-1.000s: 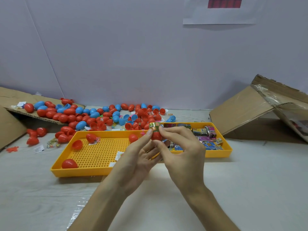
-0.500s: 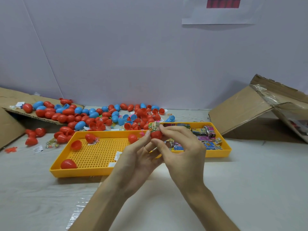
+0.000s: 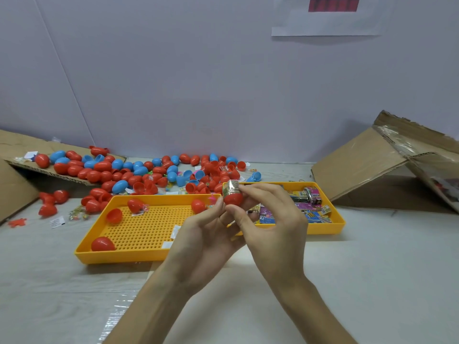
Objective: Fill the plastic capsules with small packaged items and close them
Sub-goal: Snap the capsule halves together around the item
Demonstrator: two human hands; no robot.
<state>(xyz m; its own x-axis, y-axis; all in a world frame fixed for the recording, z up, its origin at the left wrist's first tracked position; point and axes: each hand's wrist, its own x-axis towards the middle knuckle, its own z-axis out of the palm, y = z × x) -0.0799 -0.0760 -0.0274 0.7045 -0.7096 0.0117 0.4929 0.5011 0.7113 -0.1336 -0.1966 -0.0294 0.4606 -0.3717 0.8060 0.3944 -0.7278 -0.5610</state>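
Couldn't see much of the grip tbh; the left hand (image 3: 198, 234) had its fingers tucked behind the right hand (image 3: 273, 227), so only its thumb showed properly and I couldn't tell how the hidden fingers lay; the print on the packet (image 3: 231, 188) was too blurry to read; the cardboard box (image 3: 360, 165) on the right ran off the frame, same for the cardboard flap (image 3: 15, 145) on the left, and both forearms were cut off at the bottom.

Fingers: both hands were clamped on one red capsule half (image 3: 233, 199), held up over the spot where the two trays meet; the left thumb pressed its left side; the right thumb sat under it and the right forefinger curled over against the packet, which stood upright in the half with its top poking out; the other right fingers were loosely curled, touching nothing I could see.

Counts: two yellow trays, a perforated tray (image 3: 104, 256) on the left and a second tray (image 3: 332, 227) just beside it on the right; four red capsule pieces (image 3: 102, 244) in the perforated one, at least one an open half; the loose packets (image 3: 310, 209) in the second tray overlapped, so no count there; the pile of capsules (image 3: 139, 172) behind on the table (image 3: 372, 269) was too many to count, reds clearly outnumbering blues.
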